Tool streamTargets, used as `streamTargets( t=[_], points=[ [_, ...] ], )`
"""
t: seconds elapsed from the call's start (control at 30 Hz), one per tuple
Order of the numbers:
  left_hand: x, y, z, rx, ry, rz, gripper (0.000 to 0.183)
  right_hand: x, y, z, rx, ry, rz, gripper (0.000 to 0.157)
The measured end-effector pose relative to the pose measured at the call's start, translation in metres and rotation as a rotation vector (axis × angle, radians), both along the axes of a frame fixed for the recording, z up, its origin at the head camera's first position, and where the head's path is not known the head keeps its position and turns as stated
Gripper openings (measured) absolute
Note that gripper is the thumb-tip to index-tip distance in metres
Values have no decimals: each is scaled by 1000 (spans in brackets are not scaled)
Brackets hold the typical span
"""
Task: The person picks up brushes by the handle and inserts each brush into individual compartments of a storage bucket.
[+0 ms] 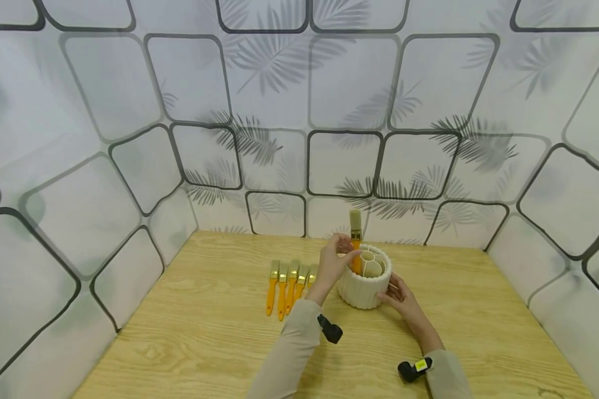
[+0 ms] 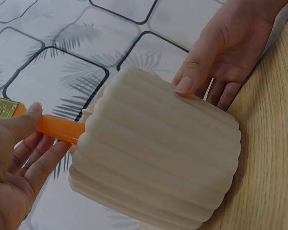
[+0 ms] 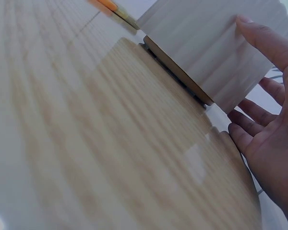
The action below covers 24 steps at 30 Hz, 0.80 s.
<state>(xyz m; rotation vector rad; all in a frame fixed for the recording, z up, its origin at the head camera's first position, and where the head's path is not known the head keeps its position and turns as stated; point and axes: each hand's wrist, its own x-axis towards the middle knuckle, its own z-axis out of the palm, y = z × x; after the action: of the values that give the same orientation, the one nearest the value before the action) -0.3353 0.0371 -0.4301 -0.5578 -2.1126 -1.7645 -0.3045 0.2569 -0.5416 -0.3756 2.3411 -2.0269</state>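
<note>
Brush upright in the left side of the ribbed holder, bristles up, the left hand nearer to it than the right.
The left hand [image 1: 333, 265] pinched the orange handle of the brush [image 1: 356, 243] between thumb and fingers, just above the rim of the holder [image 1: 363, 292]. The brush's long axis ran nearly vertical, its handle pointing down inside the rim, left of the holder's central tube [image 1: 367, 256]; whether the handle's tip touched the holder's floor could not be told. The right hand [image 1: 403, 302] gripped the holder's right side, its thumb on the near wall, its fingers curled farther round. Left of the holder, five more brushes [image 1: 292, 282] lay side by side on the table [image 1: 204, 310], bristles away from the person.
</note>
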Motion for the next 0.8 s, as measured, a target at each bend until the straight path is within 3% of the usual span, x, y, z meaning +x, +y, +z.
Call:
streamTargets(
  t=[0.2,0.43,0.8],
  points=[
    [-1,2,-2,11,-11,-15,28,1,0,0,8,-4,-8,74],
    [5,3,3,0,-12,-30,27,0,0,-1,6,0,-7,74],
    [-1,-1,-8,-16,17,1,29,0,0,0,-17,-9,8,73]
  ],
)
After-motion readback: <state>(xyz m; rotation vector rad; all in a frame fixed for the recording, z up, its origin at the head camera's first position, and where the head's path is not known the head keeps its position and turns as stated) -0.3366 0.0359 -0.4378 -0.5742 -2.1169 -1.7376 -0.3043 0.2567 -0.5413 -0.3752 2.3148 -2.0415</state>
